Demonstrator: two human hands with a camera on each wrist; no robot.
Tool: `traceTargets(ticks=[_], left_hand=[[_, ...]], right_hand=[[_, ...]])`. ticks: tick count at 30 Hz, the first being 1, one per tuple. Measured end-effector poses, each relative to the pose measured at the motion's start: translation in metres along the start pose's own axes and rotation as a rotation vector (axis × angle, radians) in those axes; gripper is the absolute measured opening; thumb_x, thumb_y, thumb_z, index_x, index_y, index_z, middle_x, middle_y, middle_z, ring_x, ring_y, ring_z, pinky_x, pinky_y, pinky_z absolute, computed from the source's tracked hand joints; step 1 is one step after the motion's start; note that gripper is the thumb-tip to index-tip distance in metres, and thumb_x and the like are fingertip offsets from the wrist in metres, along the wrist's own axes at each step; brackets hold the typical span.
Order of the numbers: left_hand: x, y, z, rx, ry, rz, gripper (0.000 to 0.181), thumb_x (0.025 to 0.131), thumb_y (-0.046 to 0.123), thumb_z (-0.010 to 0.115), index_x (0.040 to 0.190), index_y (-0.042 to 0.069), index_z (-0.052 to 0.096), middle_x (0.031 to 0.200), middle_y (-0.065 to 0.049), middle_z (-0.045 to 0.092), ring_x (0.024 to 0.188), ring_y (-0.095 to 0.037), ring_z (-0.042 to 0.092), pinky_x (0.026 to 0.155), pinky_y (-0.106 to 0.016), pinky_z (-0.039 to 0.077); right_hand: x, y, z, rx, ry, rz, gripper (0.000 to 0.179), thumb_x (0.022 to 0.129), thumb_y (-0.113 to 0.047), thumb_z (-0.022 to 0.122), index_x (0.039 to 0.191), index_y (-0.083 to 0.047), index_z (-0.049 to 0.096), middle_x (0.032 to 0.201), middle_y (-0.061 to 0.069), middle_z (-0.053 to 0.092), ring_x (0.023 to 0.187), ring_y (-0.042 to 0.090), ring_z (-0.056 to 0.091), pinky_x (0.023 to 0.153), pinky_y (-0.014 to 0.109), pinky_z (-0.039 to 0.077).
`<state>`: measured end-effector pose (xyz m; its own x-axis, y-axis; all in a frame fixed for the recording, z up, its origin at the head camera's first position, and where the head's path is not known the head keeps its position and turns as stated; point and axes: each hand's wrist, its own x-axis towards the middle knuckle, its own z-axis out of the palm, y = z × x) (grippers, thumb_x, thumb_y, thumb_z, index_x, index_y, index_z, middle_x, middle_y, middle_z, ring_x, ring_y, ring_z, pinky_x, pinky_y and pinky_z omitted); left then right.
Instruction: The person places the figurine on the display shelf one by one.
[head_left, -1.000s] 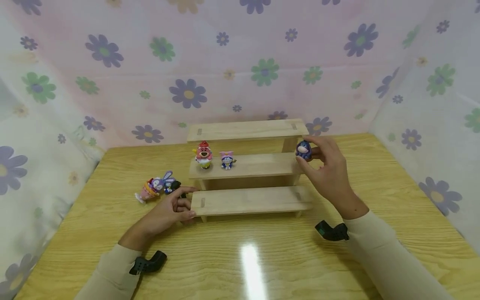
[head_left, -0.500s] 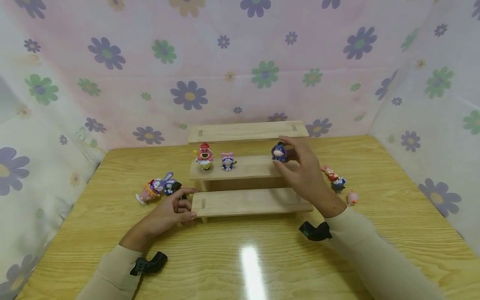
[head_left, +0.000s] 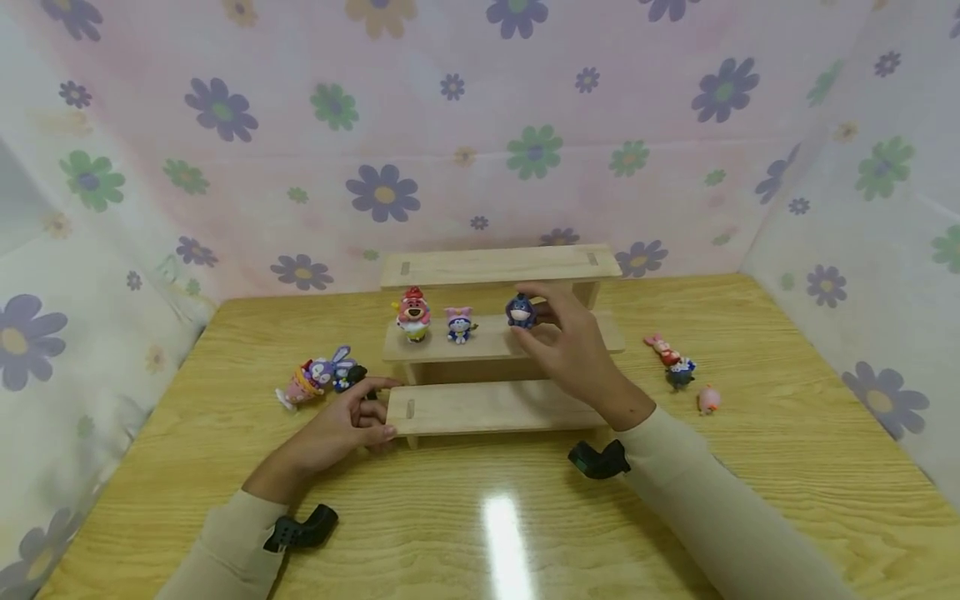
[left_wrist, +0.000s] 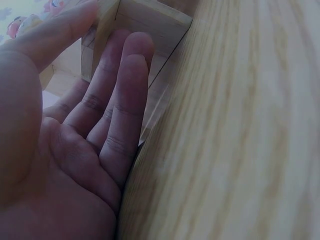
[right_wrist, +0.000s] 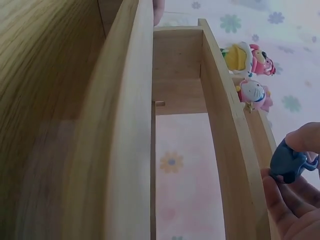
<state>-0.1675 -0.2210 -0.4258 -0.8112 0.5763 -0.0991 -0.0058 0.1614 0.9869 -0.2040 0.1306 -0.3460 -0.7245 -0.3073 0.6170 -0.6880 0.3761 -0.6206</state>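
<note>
My right hand (head_left: 566,346) pinches a small dark-blue donkey figurine (head_left: 520,312) between thumb and fingers, close over the middle step of a three-step wooden display stand (head_left: 480,408). The figurine's blue back (right_wrist: 286,162) shows in the right wrist view. To its left on that step stand a red-and-pink bear figurine (head_left: 413,315) and a smaller figurine with a pink hat (head_left: 460,325). My left hand (head_left: 348,417) holds the left end of the lowest step, thumb at its front corner. In the left wrist view its fingers (left_wrist: 125,100) curl by the step's end support.
Left of the stand, a purple rabbit-eared figurine (head_left: 321,369) lies beside a pink-and-yellow one (head_left: 300,385), with a dark one (head_left: 358,377) nearby. On the right lie a red-and-pink figurine (head_left: 662,349), a dark-blue one (head_left: 680,372) and a round pink one (head_left: 708,399). A flowered cloth (head_left: 420,125) hangs behind.
My right hand has carried the donkey figurine leftward along the middle step, from its right end toward the pink-hatted figurine. My left hand has stayed at the lowest step's end.
</note>
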Motion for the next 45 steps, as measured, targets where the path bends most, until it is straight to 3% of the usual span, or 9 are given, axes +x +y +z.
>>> traceTargets(ticks=[6,12,35,45], left_hand=[[0.001,0.001,0.000,0.000,-0.005,0.003,0.071,0.095,0.009,0.068,0.152,0.000,0.026,0.099,-0.006,0.067,0.082,-0.014,0.069,0.070,-0.032,0.058],[0.002,0.002,0.001,-0.009,-0.010,-0.003,0.072,0.095,0.009,0.068,0.152,0.000,0.025,0.099,-0.005,0.066,0.082,-0.014,0.069,0.070,-0.032,0.058],[0.001,0.001,0.000,-0.006,-0.002,0.006,0.071,0.096,0.009,0.067,0.152,0.001,0.026,0.100,-0.006,0.066,0.080,-0.014,0.067,0.069,-0.032,0.057],[0.001,0.001,0.000,-0.020,-0.005,0.005,0.070,0.095,0.008,0.067,0.152,0.003,0.027,0.098,-0.005,0.067,0.082,-0.014,0.069,0.069,-0.032,0.058]], right_hand=[[0.005,0.000,0.006,-0.036,-0.068,0.015,0.052,0.087,0.002,0.074,0.135,-0.001,0.052,0.123,0.016,0.058,0.105,0.026,0.067,0.088,0.033,0.059],[0.006,-0.001,0.008,-0.073,-0.113,0.039,0.051,0.088,-0.004,0.075,0.134,-0.002,0.053,0.120,0.014,0.061,0.104,0.025,0.066,0.081,0.034,0.060],[0.004,0.003,0.011,-0.041,-0.172,0.025,0.041,0.090,0.001,0.071,0.127,0.000,0.052,0.118,0.014,0.060,0.112,0.024,0.066,0.093,0.029,0.056],[0.004,0.004,0.010,-0.102,-0.199,-0.001,0.043,0.090,0.000,0.071,0.129,0.003,0.053,0.120,0.015,0.061,0.114,0.026,0.064,0.094,0.032,0.056]])
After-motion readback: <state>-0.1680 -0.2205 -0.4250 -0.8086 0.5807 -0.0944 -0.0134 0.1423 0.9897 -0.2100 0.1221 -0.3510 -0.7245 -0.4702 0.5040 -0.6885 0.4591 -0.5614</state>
